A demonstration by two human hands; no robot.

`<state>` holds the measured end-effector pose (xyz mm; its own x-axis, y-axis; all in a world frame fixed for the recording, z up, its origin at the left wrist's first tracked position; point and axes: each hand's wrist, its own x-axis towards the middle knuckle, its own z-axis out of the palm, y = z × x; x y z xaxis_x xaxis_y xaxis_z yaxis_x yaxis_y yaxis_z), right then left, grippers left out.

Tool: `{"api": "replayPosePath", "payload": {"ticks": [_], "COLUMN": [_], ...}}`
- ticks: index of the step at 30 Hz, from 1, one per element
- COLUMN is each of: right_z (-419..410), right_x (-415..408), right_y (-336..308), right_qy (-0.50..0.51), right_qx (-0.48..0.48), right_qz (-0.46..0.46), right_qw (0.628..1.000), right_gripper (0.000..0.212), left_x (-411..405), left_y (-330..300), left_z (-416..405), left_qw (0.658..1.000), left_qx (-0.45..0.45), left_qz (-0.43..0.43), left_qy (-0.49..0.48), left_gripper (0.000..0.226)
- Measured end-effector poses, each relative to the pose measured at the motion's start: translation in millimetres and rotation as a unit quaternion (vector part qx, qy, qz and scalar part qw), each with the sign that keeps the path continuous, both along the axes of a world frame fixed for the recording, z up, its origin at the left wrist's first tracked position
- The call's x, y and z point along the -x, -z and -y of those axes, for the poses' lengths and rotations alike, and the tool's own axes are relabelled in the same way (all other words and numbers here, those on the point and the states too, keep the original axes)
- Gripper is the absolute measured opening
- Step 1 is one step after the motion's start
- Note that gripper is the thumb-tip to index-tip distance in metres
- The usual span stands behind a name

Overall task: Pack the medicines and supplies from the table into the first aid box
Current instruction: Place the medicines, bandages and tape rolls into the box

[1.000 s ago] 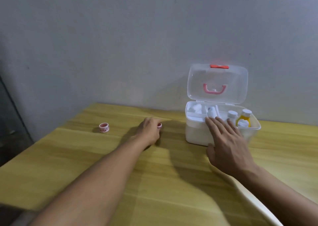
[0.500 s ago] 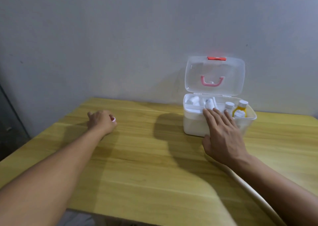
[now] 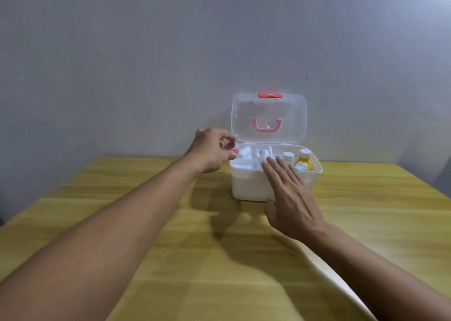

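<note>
The white first aid box stands at the back of the wooden table, its clear lid with a pink handle raised. Inside are white bottles, a yellow bottle and white rolls. My left hand hovers at the box's left rim, fingers pinched on small pink-and-white tape rolls. My right hand lies flat with fingers spread against the box's front wall, holding nothing.
A grey wall rises right behind the box. A curved white edge shows under my right forearm at the table's near right. The table's left edge drops off to a dark floor.
My left hand went left to the small roll on the table, closed on it, and has come back right and up to the box's left rim. My right hand stayed on the box.
</note>
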<state>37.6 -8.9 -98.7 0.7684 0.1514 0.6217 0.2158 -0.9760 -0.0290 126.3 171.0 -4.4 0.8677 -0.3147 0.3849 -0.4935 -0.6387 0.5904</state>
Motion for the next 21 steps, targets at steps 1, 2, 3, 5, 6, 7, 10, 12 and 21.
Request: {"api": "replayPosePath", "payload": {"ticks": [1, 2, 3, 5, 6, 7, 10, 12, 21], "right_z": [4.1, 8.8, 13.1, 20.8, 24.3, 27.1, 32.8, 35.0, 39.6], "right_x": [2.7, 5.8, 8.8, 15.5, 18.9, 22.4, 30.6, 32.8, 24.9], "right_y": [0.3, -0.2, -1.2, -3.9, -5.3, -7.0, -10.6, -10.9, -12.6], "right_qy": [-0.006, -0.012, -0.017, -0.027, -0.032, -0.038, -0.053, -0.060, -0.048], "right_qx": [-0.012, -0.023, -0.033, -0.048, -0.051, -0.053, -0.057, -0.062, -0.100], "right_qz": [0.001, 0.003, 0.007, 0.015, 0.019, 0.023, 0.034, 0.038, 0.042], "right_qw": [1.000, 1.000, 0.999, 0.998, 0.998, 0.998, 0.996, 0.996, 0.993], "right_gripper": [0.084, 0.083, 0.082, 0.078, 0.076, 0.075, 0.071, 0.069, 0.060], "left_x": [0.7, 1.7, 2.1, 2.4, 2.3, 1.6, -2.0, -2.4, 1.2], "left_y": [0.1, 0.7, 2.5, 7.8, 10.3, 12.1, 13.8, 12.9, 15.1], "left_z": [12.8, 23.8, 32.7, 45.1, 49.1, 51.9, 54.1, 53.6, 53.0], "left_qw": [1.000, 0.999, 0.999, 0.996, 0.995, 0.994, 0.992, 0.988, 0.986], "left_qx": [-0.013, -0.025, -0.037, -0.070, -0.086, -0.094, -0.107, -0.128, -0.123], "left_qz": [0.001, 0.000, -0.001, 0.000, -0.001, -0.005, -0.036, -0.069, -0.090], "left_qy": [0.014, 0.025, 0.033, 0.046, 0.051, 0.054, 0.059, 0.054, 0.066], "left_gripper": [0.031, 0.032, 0.032, 0.031, 0.032, 0.033, 0.033, 0.035, 0.018]}}
